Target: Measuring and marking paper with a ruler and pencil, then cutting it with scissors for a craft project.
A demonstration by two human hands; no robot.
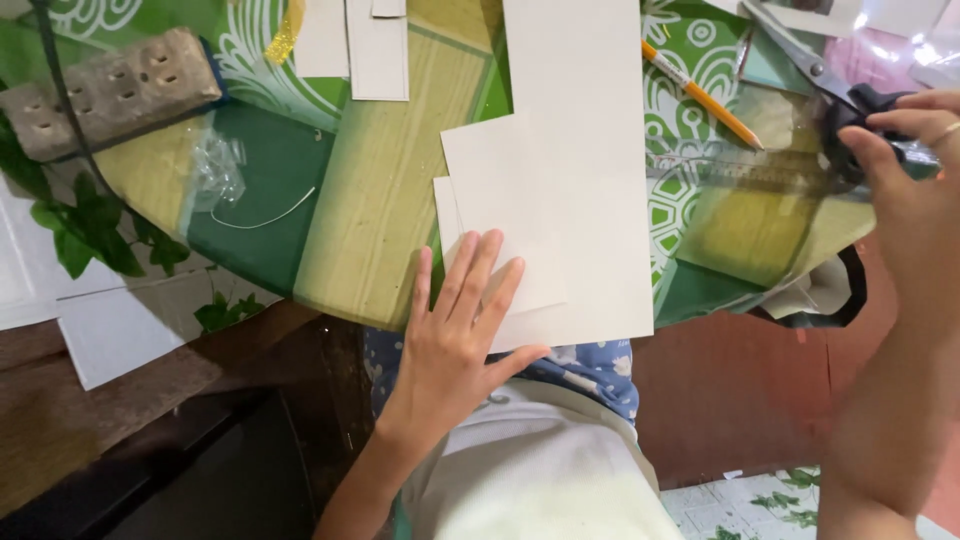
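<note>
My left hand (pixel 455 335) lies flat, fingers spread, on the near corner of a stack of white card sheets (pixel 570 180) at the table's front edge. A smaller sheet (pixel 495 195) rests on top of a larger one. My right hand (pixel 915 185) is at the far right, its fingers closed around the black handles of a pair of scissors (pixel 815 70), whose metal blades point up and to the left. A clear plastic ruler (pixel 750 170) lies just left of that hand.
An orange pencil (pixel 700 95) lies by the scissors. A grey power strip (pixel 110 90) sits at the top left, with more white card pieces (pixel 375 45) at the top. The round table has a green patterned cloth (pixel 270 190). Leafy vine (pixel 85 230) hangs at the left.
</note>
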